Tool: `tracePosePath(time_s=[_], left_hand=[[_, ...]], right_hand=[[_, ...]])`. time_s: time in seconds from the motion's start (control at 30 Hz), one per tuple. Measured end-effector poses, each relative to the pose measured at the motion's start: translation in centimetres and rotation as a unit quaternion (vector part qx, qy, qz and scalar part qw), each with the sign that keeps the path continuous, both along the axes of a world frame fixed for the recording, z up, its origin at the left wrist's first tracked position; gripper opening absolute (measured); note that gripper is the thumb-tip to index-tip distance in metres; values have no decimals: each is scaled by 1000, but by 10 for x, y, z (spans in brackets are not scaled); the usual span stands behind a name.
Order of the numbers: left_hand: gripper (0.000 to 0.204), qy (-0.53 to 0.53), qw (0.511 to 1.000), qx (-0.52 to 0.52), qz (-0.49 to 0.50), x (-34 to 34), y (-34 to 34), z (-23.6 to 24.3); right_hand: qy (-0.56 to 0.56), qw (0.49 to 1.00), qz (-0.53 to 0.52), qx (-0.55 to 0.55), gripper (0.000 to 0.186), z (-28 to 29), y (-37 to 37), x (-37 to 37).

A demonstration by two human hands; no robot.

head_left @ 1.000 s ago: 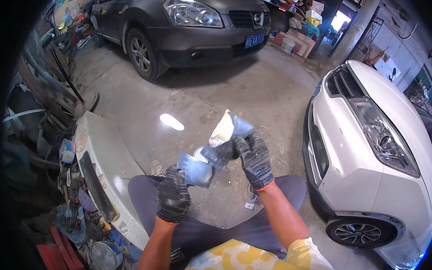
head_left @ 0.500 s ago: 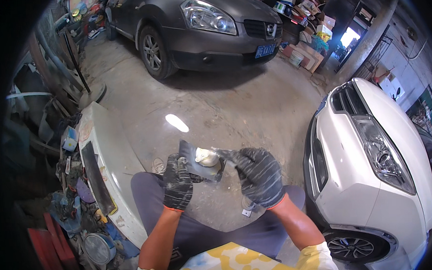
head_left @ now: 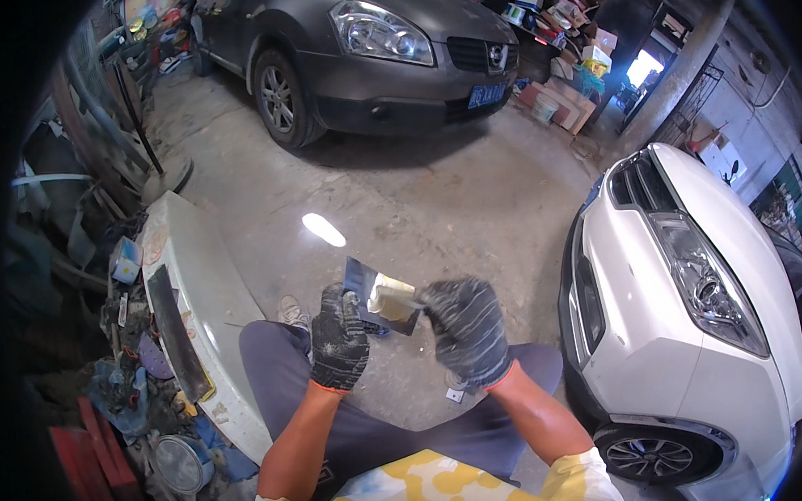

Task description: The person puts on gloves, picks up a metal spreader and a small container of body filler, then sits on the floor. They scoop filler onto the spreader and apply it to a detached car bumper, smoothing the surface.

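My left hand (head_left: 340, 344), in a dark striped work glove, grips the left edge of a thin dark flat plate (head_left: 357, 279). The plate is held tilted above the floor, between my knees. A pale cream smear of putty-like paste (head_left: 388, 294) lies across its face. My right hand (head_left: 469, 330), gloved alike and smeared by motion, is closed at the plate's right side. From its fingers a thin spreader (head_left: 415, 302) reaches to the paste; most of it is hidden by the glove and blur.
On my right stands a white car front (head_left: 664, 328). A grey car (head_left: 384, 72) is parked ahead. A loose white body panel (head_left: 210, 286) lies on my left, beside a heap with a round tin (head_left: 184, 463) and red pieces (head_left: 88, 461). Concrete floor (head_left: 399, 197) lies between.
The rounded lump of paste is now drawn out into a flatter, smoother band. The plate has turned steeper. My right hand has shifted slightly left, with the spreader against the paste.
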State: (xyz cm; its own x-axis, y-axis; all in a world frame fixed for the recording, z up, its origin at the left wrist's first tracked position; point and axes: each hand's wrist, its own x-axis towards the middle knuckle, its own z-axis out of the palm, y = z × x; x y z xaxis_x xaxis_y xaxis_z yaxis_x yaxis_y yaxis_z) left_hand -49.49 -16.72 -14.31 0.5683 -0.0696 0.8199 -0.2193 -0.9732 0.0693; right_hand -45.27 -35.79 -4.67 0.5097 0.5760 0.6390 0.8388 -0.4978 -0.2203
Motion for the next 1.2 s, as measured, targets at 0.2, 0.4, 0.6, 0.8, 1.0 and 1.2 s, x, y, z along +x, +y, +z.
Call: tracePosePath(time_s=[0.2, 0.4, 0.6, 0.8, 1.0, 1.2], left_hand=[[39, 134, 937, -306, -103, 0, 6, -3], [23, -75, 995, -67, -6, 3, 12, 8], [17, -27, 984, -174, 13, 0, -1, 12], [12, -26, 999, 9, -39, -15, -10, 21], [27, 171, 975, -68, -127, -20, -10, 27], [27, 82, 945, -288, -129, -29, 12, 30]], right_hand=[[161, 983, 82, 17, 29, 6, -20, 22], [57, 995, -68, 38, 18, -6, -30, 19], [461, 849, -150, 208, 20, -52, -13, 3], [577, 766, -86, 270, 21, -61, 2, 1], [540, 796, -73, 263, 18, -54, 6, 18], [419, 801, -19, 427, 12, -28, -2, 30]])
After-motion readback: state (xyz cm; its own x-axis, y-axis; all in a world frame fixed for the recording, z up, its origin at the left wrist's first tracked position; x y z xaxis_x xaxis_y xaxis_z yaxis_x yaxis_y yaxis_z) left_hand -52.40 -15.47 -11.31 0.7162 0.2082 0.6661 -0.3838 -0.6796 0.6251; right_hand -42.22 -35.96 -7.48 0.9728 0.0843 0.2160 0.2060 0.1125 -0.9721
